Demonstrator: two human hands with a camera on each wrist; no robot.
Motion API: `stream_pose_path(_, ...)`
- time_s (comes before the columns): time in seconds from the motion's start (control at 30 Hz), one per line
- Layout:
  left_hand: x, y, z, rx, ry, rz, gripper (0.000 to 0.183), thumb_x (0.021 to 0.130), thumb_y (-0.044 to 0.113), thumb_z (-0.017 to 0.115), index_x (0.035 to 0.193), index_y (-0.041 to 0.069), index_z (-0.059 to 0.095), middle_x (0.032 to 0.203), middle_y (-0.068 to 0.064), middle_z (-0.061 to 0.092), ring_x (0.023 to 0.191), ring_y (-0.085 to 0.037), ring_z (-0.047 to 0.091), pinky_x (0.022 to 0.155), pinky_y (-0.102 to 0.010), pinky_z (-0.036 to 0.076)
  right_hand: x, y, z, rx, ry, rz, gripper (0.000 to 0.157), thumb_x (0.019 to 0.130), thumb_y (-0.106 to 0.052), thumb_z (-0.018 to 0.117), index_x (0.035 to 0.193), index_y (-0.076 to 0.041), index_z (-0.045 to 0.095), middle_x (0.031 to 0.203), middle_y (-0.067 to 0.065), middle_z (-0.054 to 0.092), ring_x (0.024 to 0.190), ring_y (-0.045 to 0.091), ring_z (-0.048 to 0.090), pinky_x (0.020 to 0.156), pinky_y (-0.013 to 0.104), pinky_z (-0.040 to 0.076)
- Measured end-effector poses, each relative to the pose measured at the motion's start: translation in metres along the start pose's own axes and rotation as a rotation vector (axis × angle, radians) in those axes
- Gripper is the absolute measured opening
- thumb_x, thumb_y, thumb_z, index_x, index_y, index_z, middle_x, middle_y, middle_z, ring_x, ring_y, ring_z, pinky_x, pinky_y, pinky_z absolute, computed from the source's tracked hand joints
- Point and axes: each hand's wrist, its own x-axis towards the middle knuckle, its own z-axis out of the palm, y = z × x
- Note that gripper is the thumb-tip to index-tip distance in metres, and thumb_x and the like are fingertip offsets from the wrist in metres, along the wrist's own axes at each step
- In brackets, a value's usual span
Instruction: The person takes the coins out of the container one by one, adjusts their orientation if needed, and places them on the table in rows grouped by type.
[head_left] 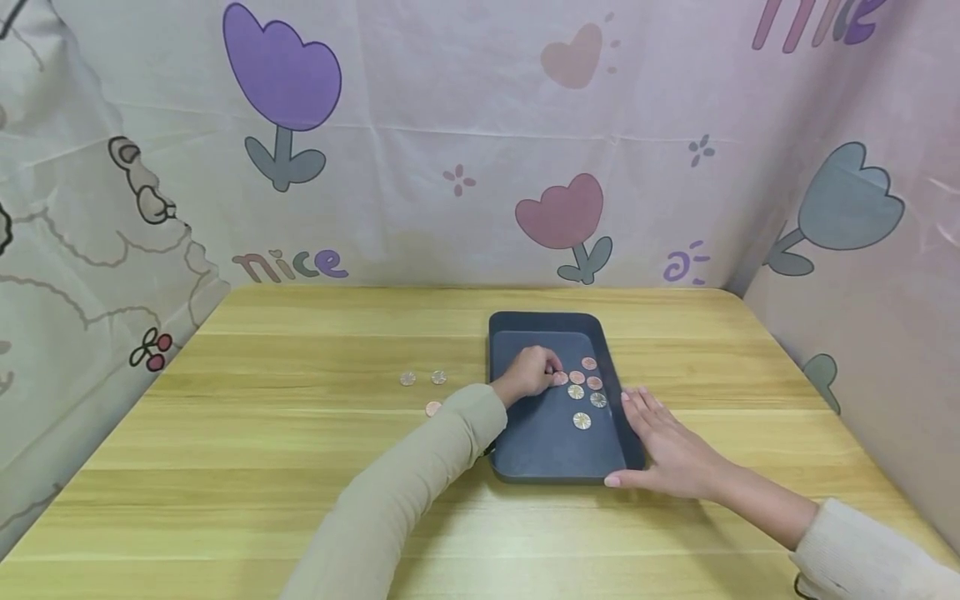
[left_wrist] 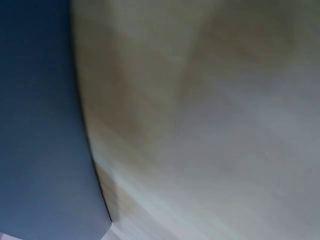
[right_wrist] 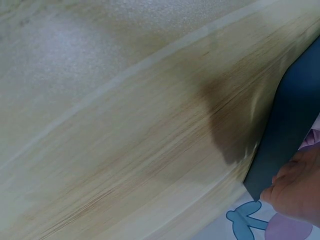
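Inside the dark grey tray (head_left: 540, 454), my left hand (head_left: 529, 372) has its fingertips on a copper-coloured coin (head_left: 560, 379) and seems to pinch it, low over the tray floor. Several more coins lie flat just right of it, among them a copper one (head_left: 588, 363), a gold-toned one (head_left: 582, 421) and a duller one (head_left: 597, 400). My right hand (head_left: 675, 450) rests against the tray's right side with fingers extended and thumb at the near corner. In the right wrist view that hand (right_wrist: 295, 187) touches the tray wall (right_wrist: 287, 120). The left wrist view shows only tray wall (left_wrist: 40, 125) and tabletop.
Left of the tray, two silvery coins (head_left: 438, 377) and a copper coin (head_left: 433, 408) lie on the wooden table (head_left: 300, 358); my left forearm partly covers that side. Patterned cloth (head_left: 420, 83) hangs behind the table and along both sides.
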Motion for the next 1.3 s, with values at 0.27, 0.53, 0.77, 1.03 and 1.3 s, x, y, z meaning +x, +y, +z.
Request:
stream_pose_path(0.27, 0.0, 0.0, -0.003, -0.017, 0.011, -0.105, 0.016, 0.076, 0.017, 0.076, 0.085, 0.003, 0.071, 0.083, -0.005, 0.067, 0.072, -0.01, 0.052, 0.068, -0.021, 0.045, 0.0, 0.001, 0.001, -0.005, 0.013, -0.012, 0.113, 0.068, -0.066, 0.066, 0.141, 0.009, 0.025, 0.148, 0.028, 0.024, 0.138, 0.045, 0.017, 0.106, 0.057, 0.024)
stream_pose_path(0.53, -0.016, 0.001, -0.015, -0.083, 0.04, -0.13, 0.016, 0.082, 0.012, 0.07, 0.071, 0.001, 0.073, 0.075, -0.008, 0.072, 0.058, -0.007, 0.048, 0.052, -0.015, 0.035, 0.0, 0.0, 0.002, 0.003, 0.02, -0.016, 0.112, 0.068, -0.065, 0.066, 0.141, 0.01, 0.026, 0.148, 0.029, 0.024, 0.137, 0.046, 0.018, 0.106, 0.057, 0.024)
stream_pose_path(0.77, -0.03, 0.001, -0.028, -0.182, 0.051, -0.122, 0.017, 0.085, 0.01, 0.065, 0.074, -0.001, 0.073, 0.074, -0.01, 0.071, 0.056, -0.006, 0.05, 0.049, -0.014, 0.036, -0.001, 0.0, 0.001, -0.004, 0.025, -0.024, 0.112, 0.068, -0.065, 0.067, 0.14, 0.011, 0.026, 0.147, 0.029, 0.025, 0.137, 0.046, 0.019, 0.106, 0.058, 0.024)
stream_pose_path(1.03, -0.048, -0.002, -0.047, -0.296, 0.079, -0.112, 0.016, 0.085, 0.011, 0.065, 0.08, -0.003, 0.072, 0.075, -0.012, 0.069, 0.06, -0.008, 0.049, 0.052, -0.016, 0.038, -0.001, -0.001, 0.0, -0.001, 0.028, -0.023, 0.112, 0.069, -0.064, 0.066, 0.14, 0.011, 0.025, 0.147, 0.03, 0.025, 0.137, 0.046, 0.018, 0.107, 0.057, 0.024)
stream_pose_path(1.3, -0.065, -0.015, -0.063, -0.348, 0.089, -0.177, 0.016, 0.088, 0.014, 0.063, 0.087, 0.0, 0.071, 0.081, -0.009, 0.065, 0.067, -0.012, 0.052, 0.056, -0.019, 0.042, -0.001, -0.001, 0.0, -0.01, 0.023, -0.027, 0.112, 0.069, -0.064, 0.067, 0.14, 0.011, 0.026, 0.147, 0.03, 0.025, 0.136, 0.047, 0.019, 0.106, 0.058, 0.025)
